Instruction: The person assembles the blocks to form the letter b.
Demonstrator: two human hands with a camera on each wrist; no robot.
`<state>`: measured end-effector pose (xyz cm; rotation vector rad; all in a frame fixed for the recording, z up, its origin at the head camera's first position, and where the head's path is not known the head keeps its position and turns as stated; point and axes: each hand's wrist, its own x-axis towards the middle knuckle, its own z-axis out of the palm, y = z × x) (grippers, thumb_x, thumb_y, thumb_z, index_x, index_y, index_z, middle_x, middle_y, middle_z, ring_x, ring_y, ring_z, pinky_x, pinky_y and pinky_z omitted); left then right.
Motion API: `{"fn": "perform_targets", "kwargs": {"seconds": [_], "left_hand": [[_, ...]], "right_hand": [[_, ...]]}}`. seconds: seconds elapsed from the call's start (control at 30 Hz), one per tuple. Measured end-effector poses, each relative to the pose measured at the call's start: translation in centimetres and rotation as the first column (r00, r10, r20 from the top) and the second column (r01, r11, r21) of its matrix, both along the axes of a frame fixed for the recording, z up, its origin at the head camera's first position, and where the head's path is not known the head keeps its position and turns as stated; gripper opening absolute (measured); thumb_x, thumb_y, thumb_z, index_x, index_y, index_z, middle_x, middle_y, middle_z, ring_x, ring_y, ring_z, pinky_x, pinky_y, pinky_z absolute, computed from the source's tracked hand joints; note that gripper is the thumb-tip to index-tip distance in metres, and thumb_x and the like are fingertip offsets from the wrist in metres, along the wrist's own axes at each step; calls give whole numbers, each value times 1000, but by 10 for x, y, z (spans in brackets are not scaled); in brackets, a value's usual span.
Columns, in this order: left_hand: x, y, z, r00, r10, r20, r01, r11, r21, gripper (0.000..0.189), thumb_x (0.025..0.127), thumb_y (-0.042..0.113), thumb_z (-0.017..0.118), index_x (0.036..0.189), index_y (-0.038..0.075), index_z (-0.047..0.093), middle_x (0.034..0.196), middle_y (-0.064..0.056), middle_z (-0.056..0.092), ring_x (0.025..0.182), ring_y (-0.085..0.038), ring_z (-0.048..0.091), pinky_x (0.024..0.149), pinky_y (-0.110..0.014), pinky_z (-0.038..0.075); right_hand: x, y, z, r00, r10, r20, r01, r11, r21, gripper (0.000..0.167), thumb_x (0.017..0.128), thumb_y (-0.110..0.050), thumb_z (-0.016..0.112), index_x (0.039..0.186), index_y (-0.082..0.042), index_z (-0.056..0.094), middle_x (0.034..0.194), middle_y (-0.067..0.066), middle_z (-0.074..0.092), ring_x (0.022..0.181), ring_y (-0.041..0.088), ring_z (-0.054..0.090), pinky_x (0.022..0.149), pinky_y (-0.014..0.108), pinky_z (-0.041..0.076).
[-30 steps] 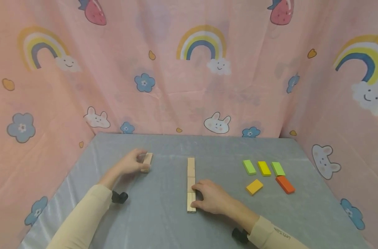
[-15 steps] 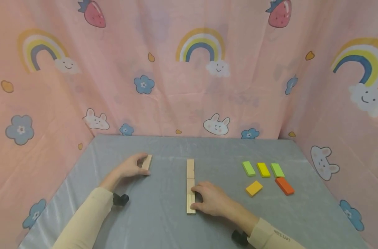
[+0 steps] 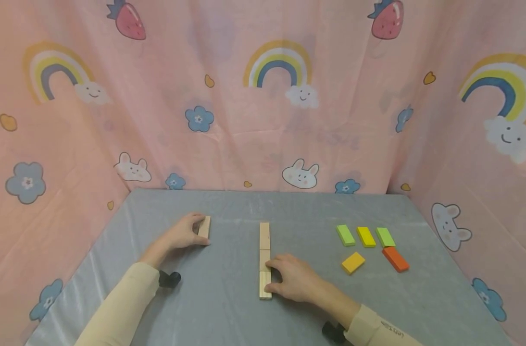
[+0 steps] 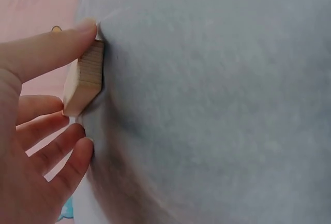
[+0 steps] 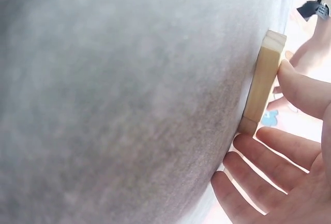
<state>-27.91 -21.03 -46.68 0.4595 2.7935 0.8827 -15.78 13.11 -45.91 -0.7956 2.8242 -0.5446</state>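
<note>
My left hand (image 3: 181, 236) holds a plain wooden block (image 3: 204, 228) at the left of the table, thumb at its near end and fingertips at the far end. In the left wrist view the thumb presses on the end of this block (image 4: 87, 74). Three plain wooden blocks lie end to end in a straight row in the middle: a far one (image 3: 265, 235), a middle one (image 3: 264, 259) and a near one (image 3: 263, 290). My right hand (image 3: 295, 278) is on the row's right side, thumb and fingers pinching the near block (image 5: 262, 84) lengthwise.
On the right lie several coloured blocks: two light green (image 3: 345, 235) (image 3: 385, 237), a yellow (image 3: 366, 237), an orange-yellow (image 3: 353, 263) and a red-orange (image 3: 395, 259). A grey cloth (image 3: 228, 307) covers the table. Pink patterned curtains (image 3: 228, 154) stand around it.
The block in my left hand has turned a little, its long side now closer to parallel with the row. My right hand and the row stay where they were.
</note>
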Motion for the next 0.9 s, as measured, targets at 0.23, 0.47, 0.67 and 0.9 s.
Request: {"fn": "perform_targets", "kwargs": {"seconds": [0.23,0.47,0.67,0.9], "left_hand": [[2,12,6,1000,-1,-29,0,999,-35,88,79,32,88,144,-12,47,145,-28,48,126,-43,54,106,-58,44],[3,29,8,999,-22,-28,21,999,-34,87,80,32,87,143,-13,48,145,-28,47,122,-40,56,102,-55,48],[-1,44,7,999,-30,-33,29,999,-14,86,81,35,86,143,-12,49,145,-26,47,116,-34,56,98,-52,49],[-10,65,6,999,-35,-31,35,999,6,84,82,36,85,144,-8,50,143,-23,49,106,-29,57,89,-45,52]], "right_hand": [[0,1,0,1000,-9,1,9,1000,8,57,85,-43,81,127,-6,69,122,7,67,114,26,62,94,46,53],[1,0,-1,1000,3,-14,-3,1000,0,56,84,-41,83,126,-5,69,119,7,68,112,26,62,91,46,54],[1,0,-2,1000,-1,-19,1,1000,-2,56,84,-41,83,125,-5,69,117,6,68,109,24,62,90,45,54],[0,1,-3,1000,-2,-7,2,1000,3,57,85,-43,81,126,-6,69,118,5,67,110,24,62,90,44,55]]}}
